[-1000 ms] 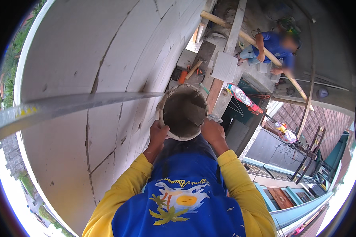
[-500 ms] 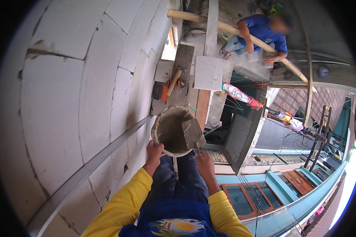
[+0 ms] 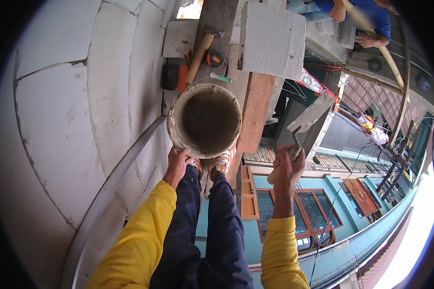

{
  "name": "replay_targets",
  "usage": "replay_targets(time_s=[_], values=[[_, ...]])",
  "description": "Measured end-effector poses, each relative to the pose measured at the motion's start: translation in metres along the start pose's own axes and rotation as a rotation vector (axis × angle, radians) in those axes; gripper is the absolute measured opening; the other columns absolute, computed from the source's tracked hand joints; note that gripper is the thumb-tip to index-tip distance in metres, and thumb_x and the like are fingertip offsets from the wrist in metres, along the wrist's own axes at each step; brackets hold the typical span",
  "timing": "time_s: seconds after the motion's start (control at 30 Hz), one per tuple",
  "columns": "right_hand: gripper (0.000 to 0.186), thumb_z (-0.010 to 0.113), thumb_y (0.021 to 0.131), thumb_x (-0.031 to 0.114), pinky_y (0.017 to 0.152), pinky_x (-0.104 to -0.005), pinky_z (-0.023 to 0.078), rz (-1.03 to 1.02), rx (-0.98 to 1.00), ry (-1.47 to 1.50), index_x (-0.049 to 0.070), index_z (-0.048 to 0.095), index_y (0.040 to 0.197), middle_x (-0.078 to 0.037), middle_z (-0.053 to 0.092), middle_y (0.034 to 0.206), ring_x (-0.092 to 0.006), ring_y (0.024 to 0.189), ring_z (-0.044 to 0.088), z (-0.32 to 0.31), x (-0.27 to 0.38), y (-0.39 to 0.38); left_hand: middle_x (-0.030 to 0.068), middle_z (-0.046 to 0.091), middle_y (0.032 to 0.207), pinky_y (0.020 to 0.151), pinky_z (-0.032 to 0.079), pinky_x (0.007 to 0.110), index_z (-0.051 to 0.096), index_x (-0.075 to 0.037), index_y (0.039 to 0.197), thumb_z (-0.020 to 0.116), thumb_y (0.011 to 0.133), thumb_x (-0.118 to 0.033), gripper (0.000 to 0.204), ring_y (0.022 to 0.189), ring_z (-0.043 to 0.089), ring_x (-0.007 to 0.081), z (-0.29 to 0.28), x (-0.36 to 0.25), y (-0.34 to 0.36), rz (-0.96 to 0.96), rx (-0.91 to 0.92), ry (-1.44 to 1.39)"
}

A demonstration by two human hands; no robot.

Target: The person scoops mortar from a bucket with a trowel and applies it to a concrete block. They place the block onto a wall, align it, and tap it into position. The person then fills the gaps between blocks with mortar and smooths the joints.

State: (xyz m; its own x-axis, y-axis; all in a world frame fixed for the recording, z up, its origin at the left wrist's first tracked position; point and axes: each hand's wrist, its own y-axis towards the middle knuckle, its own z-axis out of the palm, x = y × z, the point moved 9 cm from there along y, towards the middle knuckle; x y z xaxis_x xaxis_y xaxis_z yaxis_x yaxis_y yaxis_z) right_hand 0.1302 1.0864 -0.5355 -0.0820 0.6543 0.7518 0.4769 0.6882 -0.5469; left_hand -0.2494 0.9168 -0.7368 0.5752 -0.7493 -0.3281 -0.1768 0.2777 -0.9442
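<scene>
Just beyond the shoes (image 3: 222,163), mid-scene: a mortar-crusted bucket (image 3: 174,126), mouth turned upward. Gripped at the near-left rim by the left hand (image 3: 177,162), closed over the lip. Likely stiff-walled, heavy with any wet mix inside, and gritty rather than slippery; best taken by opposite sides of the rim, or by the wire bail with what looks like its green grip (image 3: 221,77) at the far side.

Held by the handle in the closed right hand (image 3: 289,167), to the right and well apart from the bucket: a trowel (image 3: 311,113), blade raised toward the far right. Probably light and rigid, to be held by the pale handle, clear of the smeared blade.

Farther out: a wooden-handled hammer (image 3: 200,58), a round orange-and-black tape measure (image 3: 216,59), and a pale concrete block (image 3: 272,41) beside a reddish-brown plank (image 3: 257,115). Along the left: a block wall (image 3: 58,120) and a long metal bar (image 3: 112,179).

Hidden: the bucket's base and any support beneath. Hard to make out: the depth of mix in the dark interior. Cut off at the far right: a co-worker in blue (image 3: 382,24).
</scene>
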Motion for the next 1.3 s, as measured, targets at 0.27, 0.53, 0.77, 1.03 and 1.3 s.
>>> replay_targets(time_s=[0.27,0.53,0.77,1.03,1.3], values=[[0.026,0.080,0.100,0.018,0.054,-0.0245,0.043,-0.067,-0.054,0.231,0.007,0.057,0.099,-0.001,0.056,0.073,-0.0073,0.059,0.053,0.029,0.035,0.108,0.0128,0.061,0.136,0.111,0.052,0.042,0.054,-0.001,0.136,0.068,0.102,-0.012,0.039,0.122,0.064,0.0269,-0.034,-0.058,-0.014,0.412,-0.561,0.296],[0.020,0.073,0.103,0.015,0.053,-0.0252,0.042,0.199,-0.122,0.155,0.009,0.054,0.098,-0.001,0.055,0.072,-0.0076,0.057,0.051,0.011,-0.037,-0.044,0.0162,0.061,0.147,0.113,0.048,0.042,0.049,-0.001,0.153,0.072,0.101,-0.059,0.081,0.133,0.062,0.0277,0.316,-0.279,0.043,0.558,0.440,0.353],[0.018,0.069,0.106,0.011,0.054,-0.0253,0.044,0.423,-0.207,0.284,0.008,0.052,0.102,-0.001,0.055,0.072,-0.0084,0.058,0.051,0.005,-0.104,-0.121,0.0139,0.055,0.159,0.117,0.044,0.048,0.046,-0.007,0.162,0.080,0.086,-0.072,0.104,0.142,0.053,0.0297,0.426,-0.291,0.131,0.203,0.756,0.520],[0.019,0.071,0.105,0.013,0.056,-0.0249,0.045,0.406,-0.257,0.352,0.008,0.053,0.103,-0.001,0.055,0.073,-0.0092,0.059,0.053,-0.004,-0.105,-0.130,0.0160,0.078,0.115,0.087,0.059,0.050,0.072,-0.003,0.128,0.076,0.092,-0.059,0.067,0.107,0.073,0.0329,0.432,-0.281,0.085,0.348,0.547,0.600],[0.017,0.069,0.106,0.017,0.055,-0.0248,0.042,0.366,-0.348,0.340,0.009,0.054,0.104,0.000,0.054,0.073,-0.0079,0.059,0.051,-0.046,-0.070,-0.152,0.0178,0.066,0.138,0.104,0.052,0.043,0.059,0.005,0.143,0.094,0.078,-0.030,0.082,0.125,0.064,0.0286,0.351,-0.257,-0.032,0.415,0.334,0.460]])
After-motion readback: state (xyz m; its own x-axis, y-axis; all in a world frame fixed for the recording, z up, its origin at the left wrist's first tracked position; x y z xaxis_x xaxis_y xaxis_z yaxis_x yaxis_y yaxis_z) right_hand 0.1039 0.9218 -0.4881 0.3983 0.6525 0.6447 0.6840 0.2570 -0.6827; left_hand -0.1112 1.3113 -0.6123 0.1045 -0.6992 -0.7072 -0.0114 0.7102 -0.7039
